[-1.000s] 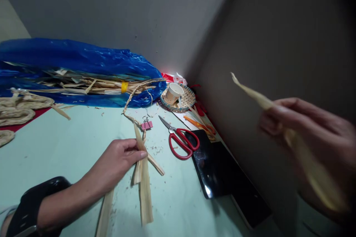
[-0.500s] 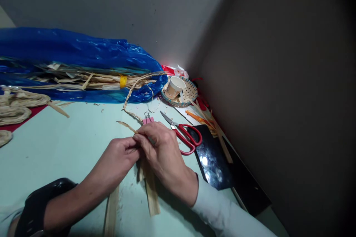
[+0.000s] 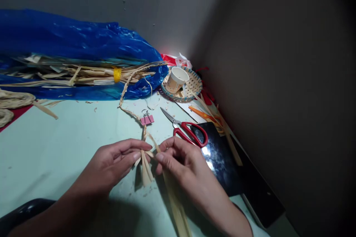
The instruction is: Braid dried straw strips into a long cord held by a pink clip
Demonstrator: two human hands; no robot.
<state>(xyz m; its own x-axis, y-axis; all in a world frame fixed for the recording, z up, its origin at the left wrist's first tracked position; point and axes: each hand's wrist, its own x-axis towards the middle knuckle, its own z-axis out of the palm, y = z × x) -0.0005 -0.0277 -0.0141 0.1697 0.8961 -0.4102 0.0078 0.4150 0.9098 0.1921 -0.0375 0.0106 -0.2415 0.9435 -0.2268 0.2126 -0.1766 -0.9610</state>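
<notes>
A thin braid of dried, straw-coloured plant strips runs from the bundle at the back down to a pink binder clip. Below the clip the braid ends in loose strips. My left hand pinches short splayed strips between thumb and fingers, just under the braid's end. To its right my right hand is closed on a long flat strip, which passes between thumb and forefinger and hangs toward the near edge. Red-handled scissors lie partly open beyond my right hand.
A blue plastic bag with a tied bundle of dried strips lies along the wall. A paper cup rests in a woven basket. A dark glossy tablet-like slab and orange scissors lie at right; coiled braid at left.
My hands have moved apart and slightly down, uncovering the pink clip. My right hand now holds the long strip out to the right, while my left keeps the short strips. The view has shifted a little.
</notes>
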